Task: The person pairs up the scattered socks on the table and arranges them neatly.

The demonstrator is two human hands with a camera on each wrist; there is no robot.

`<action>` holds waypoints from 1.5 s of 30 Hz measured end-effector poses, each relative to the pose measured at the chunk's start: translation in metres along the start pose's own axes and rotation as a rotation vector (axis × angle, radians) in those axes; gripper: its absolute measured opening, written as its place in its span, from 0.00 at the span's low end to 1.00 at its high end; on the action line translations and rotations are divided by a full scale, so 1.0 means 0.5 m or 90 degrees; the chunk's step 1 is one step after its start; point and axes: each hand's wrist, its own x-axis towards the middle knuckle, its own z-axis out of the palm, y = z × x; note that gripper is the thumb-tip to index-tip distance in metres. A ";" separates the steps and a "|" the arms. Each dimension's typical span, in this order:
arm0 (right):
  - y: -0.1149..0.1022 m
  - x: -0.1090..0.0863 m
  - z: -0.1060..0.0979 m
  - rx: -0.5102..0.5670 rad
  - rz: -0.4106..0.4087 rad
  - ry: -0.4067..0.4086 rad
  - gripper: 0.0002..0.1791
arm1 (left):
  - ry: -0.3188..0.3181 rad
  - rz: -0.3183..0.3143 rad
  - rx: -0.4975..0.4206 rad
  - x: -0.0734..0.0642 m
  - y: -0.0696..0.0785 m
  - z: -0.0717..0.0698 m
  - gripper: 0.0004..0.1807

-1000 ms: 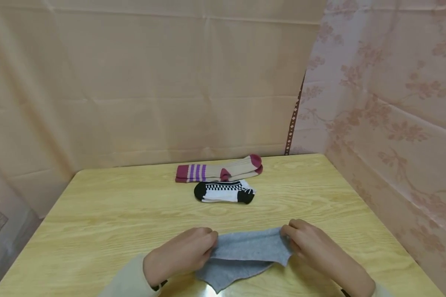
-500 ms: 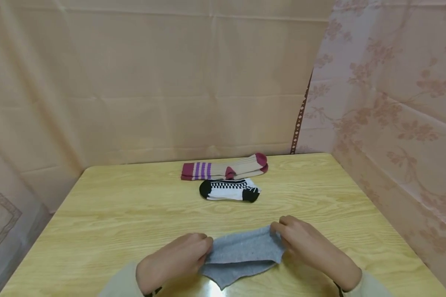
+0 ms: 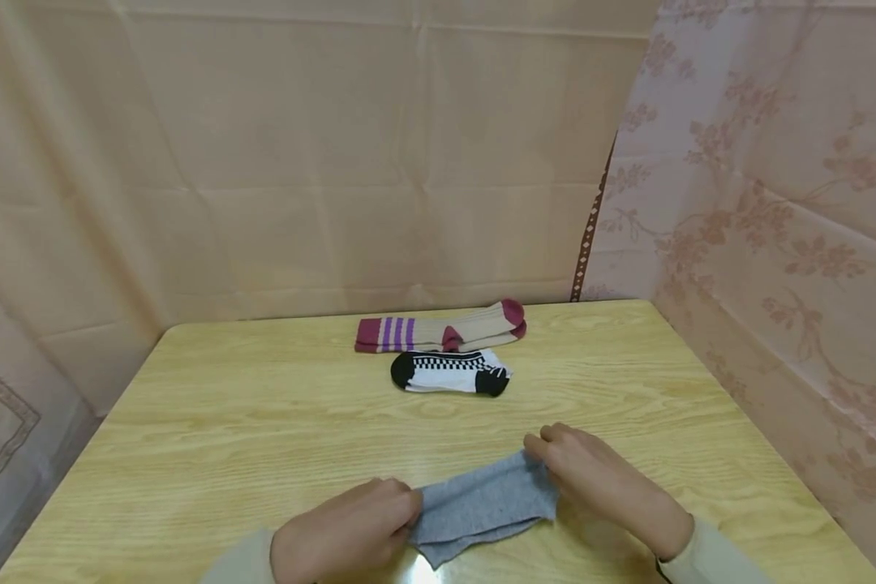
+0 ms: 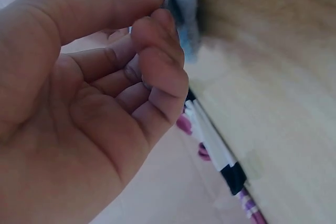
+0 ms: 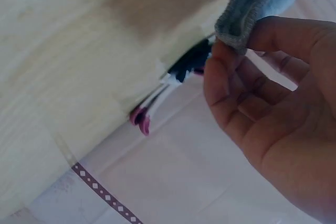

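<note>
Grey sock fabric [image 3: 485,503] is stretched between my two hands near the table's front, its left end lower than its right in the head view. Overlapping layers hang from it; I cannot tell whether it is one sock or two. My left hand [image 3: 354,523] pinches the left end between thumb and fingers. At the upper right corner my right hand [image 3: 599,478] pinches the other end, and the right wrist view shows the folded edge of the grey sock [image 5: 262,9] between thumb and index finger. The left wrist view shows the bunched sock [image 4: 181,9] behind the left fingertips.
Black-and-white checkered ankle socks [image 3: 445,373] lie flat beyond my hands. Just behind them lie beige socks [image 3: 423,332] with maroon ends and purple stripes. The wood-grain table [image 3: 263,405] ends at a beige cloth backdrop [image 3: 299,162], with a flowered curtain [image 3: 774,203] on the right.
My left hand has come lower and the right hand slightly left, so the hands are closer together. The sock's lower layer shows less below the upper one. The head view has shifted slightly.
</note>
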 end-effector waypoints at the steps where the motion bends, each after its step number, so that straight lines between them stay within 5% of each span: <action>1: 0.000 0.000 0.004 0.001 -0.004 -0.007 0.17 | -0.007 -0.004 -0.002 0.001 -0.002 0.004 0.09; 12: -0.020 -0.016 0.019 -0.028 0.017 -0.030 0.13 | -0.066 -0.047 0.053 0.004 -0.006 0.016 0.04; 19: -0.071 -0.029 -0.005 0.033 -0.031 0.006 0.12 | 0.038 0.051 0.161 0.004 0.025 0.015 0.08; 23: -0.098 -0.041 -0.002 0.088 -0.043 -0.043 0.11 | 0.030 0.102 0.241 0.015 0.040 0.028 0.13; 30: -0.125 -0.049 0.029 0.012 -0.108 -0.062 0.17 | 0.032 0.152 0.368 0.018 0.046 0.070 0.17; 37: -0.131 -0.040 0.018 0.081 -0.054 -0.112 0.16 | 0.047 0.127 0.344 0.019 0.038 0.069 0.14; 45: -0.116 -0.023 0.014 0.122 -0.005 -0.118 0.18 | 0.063 0.057 0.162 0.024 0.015 0.043 0.09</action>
